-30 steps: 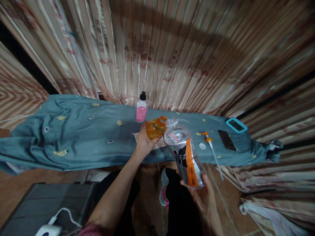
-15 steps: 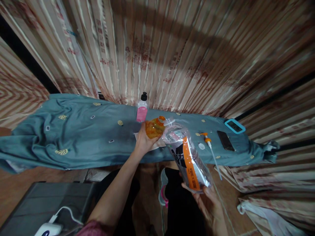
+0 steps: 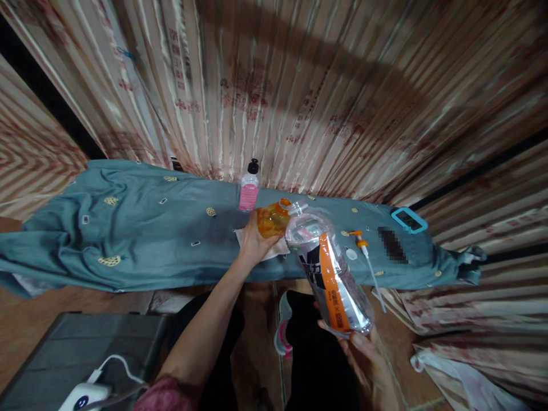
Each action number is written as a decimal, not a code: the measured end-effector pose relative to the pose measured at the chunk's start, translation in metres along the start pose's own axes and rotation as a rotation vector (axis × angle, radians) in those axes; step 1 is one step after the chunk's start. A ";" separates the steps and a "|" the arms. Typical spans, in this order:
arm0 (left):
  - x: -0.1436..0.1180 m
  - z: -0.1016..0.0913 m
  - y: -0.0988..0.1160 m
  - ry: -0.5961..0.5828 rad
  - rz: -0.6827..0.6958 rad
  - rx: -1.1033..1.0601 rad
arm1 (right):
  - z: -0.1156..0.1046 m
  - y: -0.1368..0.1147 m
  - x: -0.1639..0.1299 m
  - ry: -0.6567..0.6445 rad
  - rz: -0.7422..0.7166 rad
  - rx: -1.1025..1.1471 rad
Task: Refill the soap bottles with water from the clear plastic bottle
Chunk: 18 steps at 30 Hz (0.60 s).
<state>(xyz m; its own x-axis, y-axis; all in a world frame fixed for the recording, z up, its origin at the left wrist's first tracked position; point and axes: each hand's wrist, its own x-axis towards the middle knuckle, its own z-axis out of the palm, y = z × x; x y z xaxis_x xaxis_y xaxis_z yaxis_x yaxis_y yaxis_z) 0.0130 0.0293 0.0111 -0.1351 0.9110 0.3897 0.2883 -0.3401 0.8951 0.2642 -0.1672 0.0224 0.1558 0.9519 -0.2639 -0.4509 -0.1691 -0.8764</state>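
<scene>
Clear plastic bottle [image 3: 331, 268], gripped round its base by the right hand [image 3: 368, 357], leans mouth-first toward the neck of the small amber bottle [image 3: 270, 220], which the left hand [image 3: 253, 244] clasps tilted over the teal cloth [image 3: 141, 234], so the openings meet.

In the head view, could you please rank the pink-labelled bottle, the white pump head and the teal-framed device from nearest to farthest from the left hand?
Measured from the left hand, which grips the orange bottle:
1. Pink-labelled bottle: standing just behind the hand, by the curtain.
2. White pump head: lying on the cloth, off to the right beyond the clear bottle.
3. Teal-framed device: farthest, near the cloth's right end.
</scene>
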 end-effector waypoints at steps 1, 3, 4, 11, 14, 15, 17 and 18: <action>0.000 0.000 0.000 -0.003 0.010 0.004 | 0.001 -0.001 -0.001 0.018 -0.011 -0.003; 0.000 0.001 -0.001 -0.017 0.031 0.013 | 0.005 -0.002 -0.004 0.055 -0.037 -0.019; 0.000 0.001 -0.002 -0.026 0.040 0.016 | 0.006 -0.002 -0.005 0.074 -0.048 -0.031; -0.001 0.002 -0.009 -0.065 0.060 0.021 | 0.019 -0.009 -0.012 0.148 -0.065 -0.086; -0.002 0.002 -0.007 -0.072 0.048 0.016 | 0.025 -0.011 -0.015 0.165 -0.094 -0.095; -0.003 0.001 -0.006 -0.072 0.043 0.018 | 0.026 -0.011 -0.016 0.169 -0.093 -0.097; -0.003 0.000 -0.004 -0.071 0.029 0.029 | 0.028 -0.011 -0.019 0.176 -0.084 -0.095; -0.003 0.000 -0.002 -0.072 0.022 0.038 | 0.029 -0.011 -0.019 0.180 -0.081 -0.095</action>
<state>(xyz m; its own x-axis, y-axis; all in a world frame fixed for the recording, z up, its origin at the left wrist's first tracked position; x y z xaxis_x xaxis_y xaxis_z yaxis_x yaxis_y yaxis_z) 0.0124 0.0274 0.0081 -0.0604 0.9181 0.3918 0.3265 -0.3527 0.8769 0.2407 -0.1764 0.0486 0.3469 0.9037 -0.2510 -0.3470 -0.1250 -0.9295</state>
